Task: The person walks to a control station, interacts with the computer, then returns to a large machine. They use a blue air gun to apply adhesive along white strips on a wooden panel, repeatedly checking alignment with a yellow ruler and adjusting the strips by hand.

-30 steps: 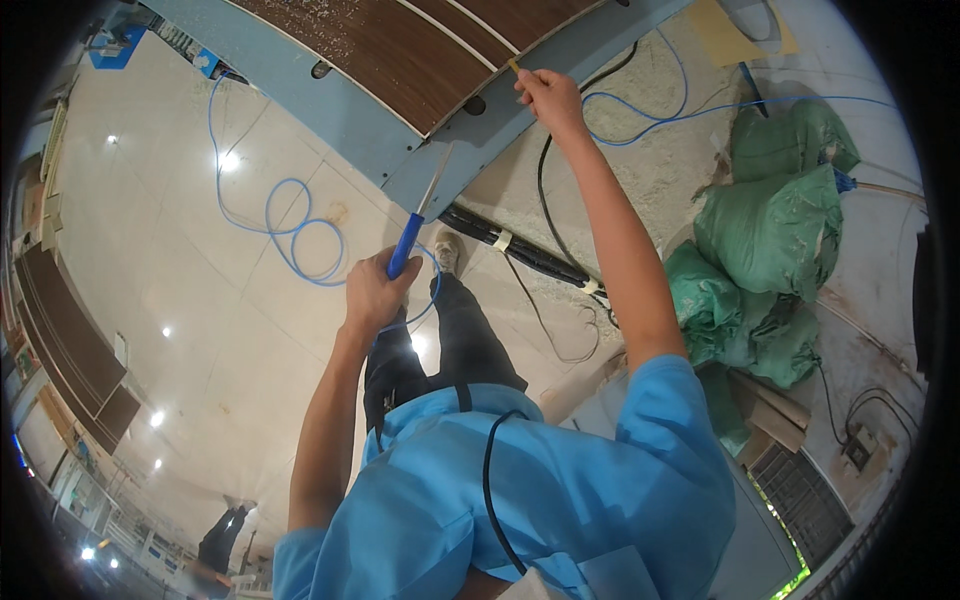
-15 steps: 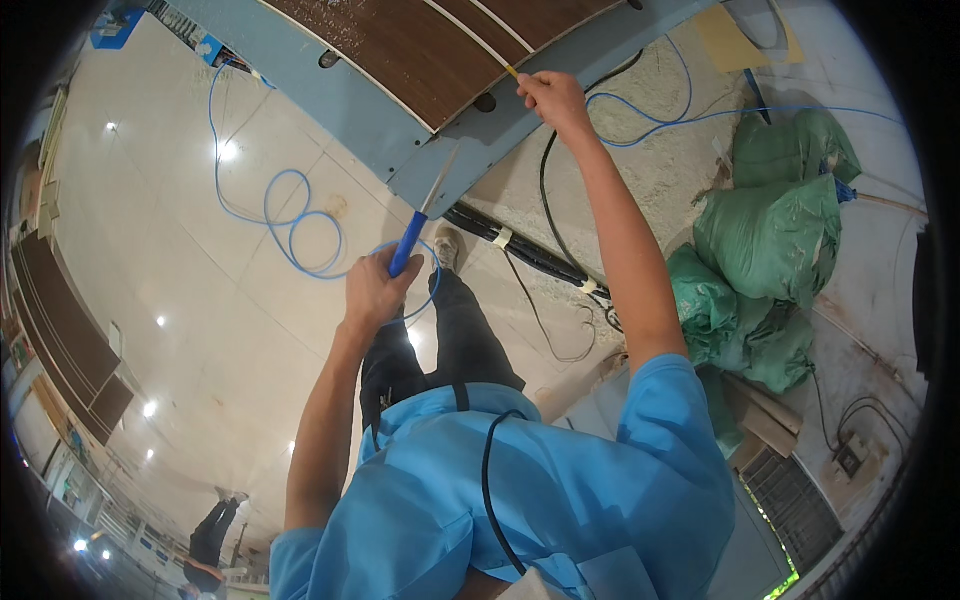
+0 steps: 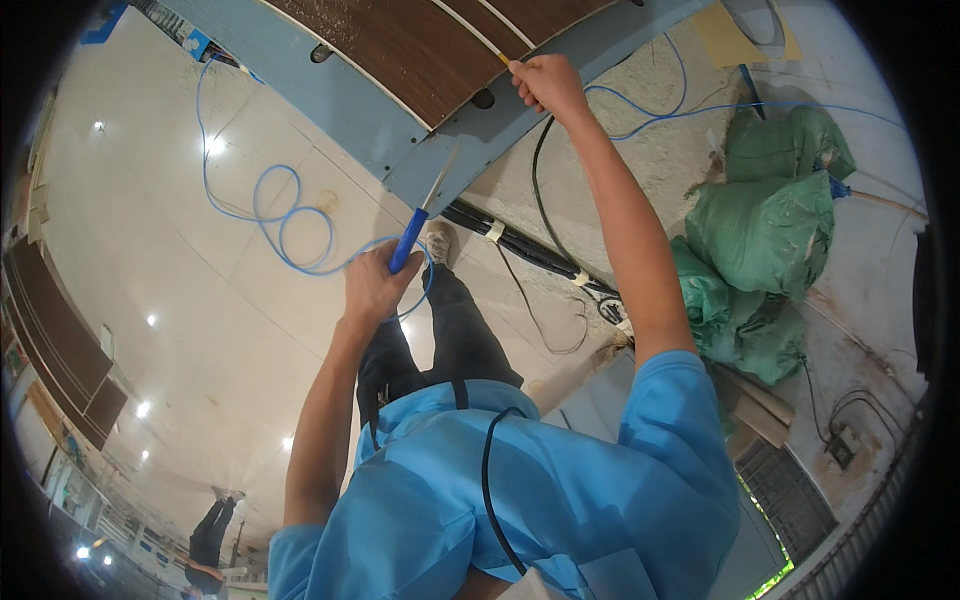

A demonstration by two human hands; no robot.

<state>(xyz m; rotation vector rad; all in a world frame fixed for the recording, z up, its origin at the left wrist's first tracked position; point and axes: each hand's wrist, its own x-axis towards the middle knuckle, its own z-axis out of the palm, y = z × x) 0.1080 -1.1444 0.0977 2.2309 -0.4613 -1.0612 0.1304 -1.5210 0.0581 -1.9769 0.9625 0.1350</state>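
Observation:
My left hand is closed round the blue handle of a tool with a narrow, pointed metal blade. The blade extends over the corner of a blue-grey machine bed. Farther off, my right hand pinches a thin yellow piece at the edge of a dark brown wood-grain panel. Whether the yellow piece is a separate stick or the end of a strip, I cannot tell. Pale lines run along the panel toward my right hand. White crumbs lie on the panel's far left part.
A looped blue hose lies on the tiled floor and passes behind my left hand. Black cables run along the floor by my foot. Green sacks stand at the right. Another person is far off at lower left.
My right hand has shifted slightly farther away along the panel with the yellow piece. My left hand keeps its hold on the blue-handled tool. The whole view has shifted a little.

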